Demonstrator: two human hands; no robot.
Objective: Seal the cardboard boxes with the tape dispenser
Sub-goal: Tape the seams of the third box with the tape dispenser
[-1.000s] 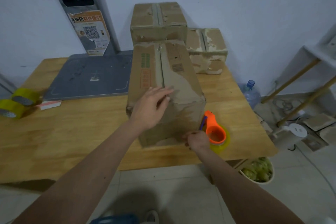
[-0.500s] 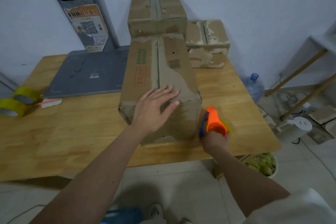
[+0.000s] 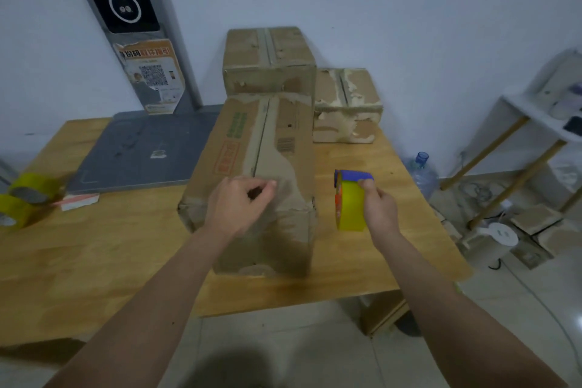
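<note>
Left hand (image 3: 242, 203) on near end of the long cardboard box (image 3: 252, 179) mid-table, fingers curled, seemingly pinching something small. Right hand (image 3: 378, 208) grips tape dispenser (image 3: 351, 198) just beside box. Risk: torn, fuzzy cardboard gives poor tape adhesion.

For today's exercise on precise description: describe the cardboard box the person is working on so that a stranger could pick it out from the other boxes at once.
Start at the wooden table. Three boxes stand on it; take the long box nearest the person, in front of the taller box and the small torn box. It alone has the left hand on its top, green and red printing, and a barcode label.
</note>
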